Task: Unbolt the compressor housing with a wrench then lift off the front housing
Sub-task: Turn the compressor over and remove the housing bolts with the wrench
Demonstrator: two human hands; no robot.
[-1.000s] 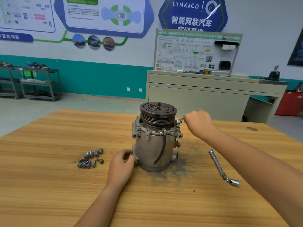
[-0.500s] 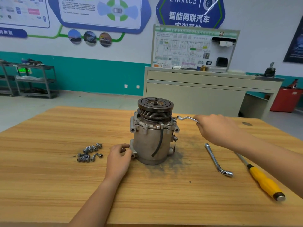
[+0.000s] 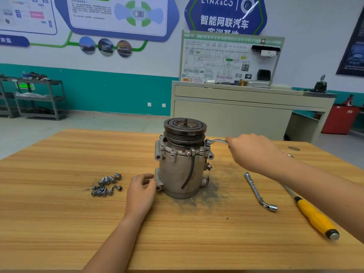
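**Fingers on the wrench, handle running right**

Right hand (image 3: 254, 152) has its fingers curled round the wrench (image 3: 217, 141), whose head sits at the right rim of the front housing (image 3: 177, 152), handle lying level toward that hand. Left hand (image 3: 140, 191) presses the upright compressor (image 3: 180, 174) at its base, fingers bent. Gripping or not, can't tell. Next pull, I'd judge, sweeps a flat arc.

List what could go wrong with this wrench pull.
The upright grey metal compressor may twist or tip: the left hand holds only its low lug while the right hand pulls the bent steel wrench at the rim. The wrench end could slip free, driving knuckles into the black grooved pulley.
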